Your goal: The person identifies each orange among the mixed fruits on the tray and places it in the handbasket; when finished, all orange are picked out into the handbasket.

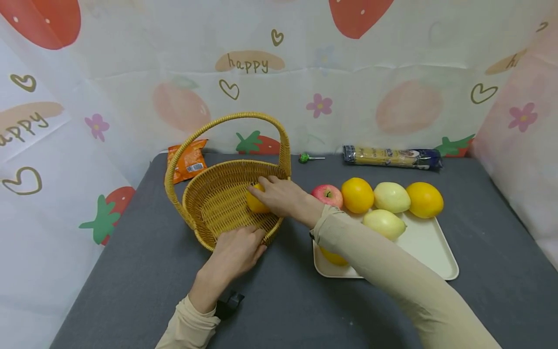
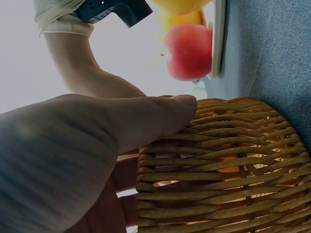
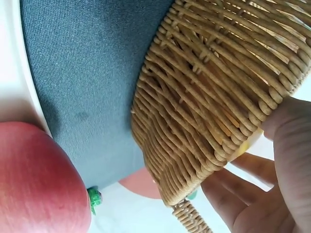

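A yellow wicker basket (image 1: 218,175) with a tall arched handle stands upright left of the middle. My left hand (image 1: 237,249) grips its near rim; in the left wrist view the thumb (image 2: 155,116) lies on the outer weave, with the fingers over the inner side. Inside the basket, at its right wall, my right hand (image 1: 283,196) holds an orange (image 1: 256,202) from above. The right wrist view shows that hand (image 3: 257,204) reaching over the rim, the orange mostly hidden behind the wicker.
Right of the basket, a cream tray (image 1: 436,254) carries a red apple (image 1: 326,195), oranges (image 1: 357,195) and pale yellow lemons (image 1: 383,224). My right forearm crosses above it. Along the back lie an orange snack bag (image 1: 189,162), a green lollipop (image 1: 304,157) and a long noodle packet (image 1: 392,157).
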A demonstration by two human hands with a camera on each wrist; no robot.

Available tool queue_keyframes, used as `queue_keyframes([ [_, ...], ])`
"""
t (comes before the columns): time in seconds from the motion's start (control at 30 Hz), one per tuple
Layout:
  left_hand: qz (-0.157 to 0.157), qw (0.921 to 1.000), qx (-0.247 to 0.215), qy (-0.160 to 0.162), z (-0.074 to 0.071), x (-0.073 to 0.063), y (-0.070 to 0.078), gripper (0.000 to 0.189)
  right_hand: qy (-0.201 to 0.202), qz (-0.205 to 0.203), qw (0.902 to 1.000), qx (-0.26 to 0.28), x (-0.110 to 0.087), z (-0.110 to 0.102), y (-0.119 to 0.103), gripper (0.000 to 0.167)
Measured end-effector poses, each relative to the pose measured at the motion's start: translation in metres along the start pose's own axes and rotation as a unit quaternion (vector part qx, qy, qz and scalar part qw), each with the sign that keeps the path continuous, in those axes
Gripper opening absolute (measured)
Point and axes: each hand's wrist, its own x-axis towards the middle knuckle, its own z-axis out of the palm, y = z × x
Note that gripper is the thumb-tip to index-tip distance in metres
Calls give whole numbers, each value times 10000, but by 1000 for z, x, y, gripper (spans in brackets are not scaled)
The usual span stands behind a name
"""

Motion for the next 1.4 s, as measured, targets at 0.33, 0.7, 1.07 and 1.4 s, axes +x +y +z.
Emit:
queue_keyframes([
  [0.33, -20, 10000, -35, -35, 0, 0, 0, 20, 546, -87, 9977, 383, -21, -11, 18, 52],
  [0.7, -44, 10000, -10, 22, -1, -1, 0, 20, 2237, -555, 9704, 728, -103, -18, 55, 55],
  [1.07, -92, 10000, -13, -5, -2, -1, 0, 19, 2708, 405, 9566, 1002, -197, 15, 116, 61],
  [1.4, -86, 9999, -100, -36, 1, -1, 1, 16, 1338, 2277, 9547, 1370, -249, 46, 157, 61],
])
